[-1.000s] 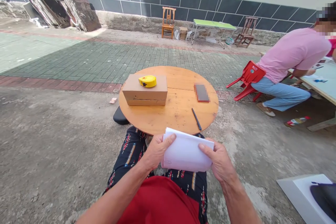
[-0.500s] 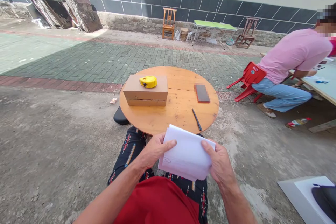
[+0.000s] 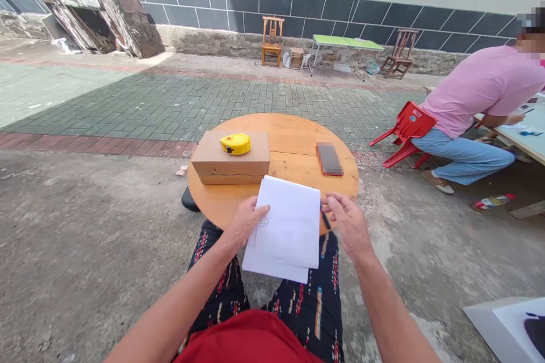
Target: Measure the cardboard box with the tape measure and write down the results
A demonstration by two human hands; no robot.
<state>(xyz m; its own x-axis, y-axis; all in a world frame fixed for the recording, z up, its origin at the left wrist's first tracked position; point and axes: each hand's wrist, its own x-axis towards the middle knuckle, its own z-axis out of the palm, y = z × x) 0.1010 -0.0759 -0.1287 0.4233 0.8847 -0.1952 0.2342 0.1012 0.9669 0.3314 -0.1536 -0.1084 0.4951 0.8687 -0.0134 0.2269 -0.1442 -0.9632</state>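
My left hand (image 3: 247, 220) pinches the left edge of folded white sheets of paper (image 3: 289, 227), thumb on top beside a small oval printed mark. The sheets slant over my lap and the near edge of the table, a lower layer showing beneath the upper one. At their right edge is my right hand (image 3: 347, 221), its fingers loosely bent and apart, with nothing seen in it. Under those fingers lies a black pen (image 3: 326, 219), partly covered by the hand and paper.
On the round wooden table (image 3: 293, 130) are a cardboard box (image 3: 234, 171) topped by a yellow tape measure (image 3: 235, 144), and a blurred dark phone-like object (image 3: 329, 159). A person in pink (image 3: 481, 79) sits on a red chair (image 3: 411, 125) at right. A white box (image 3: 502, 323) stands lower right.
The paper has turned more upright and moved forward over the table edge, its layers now offset. My right hand has let go of its right side and moved beside the pen.
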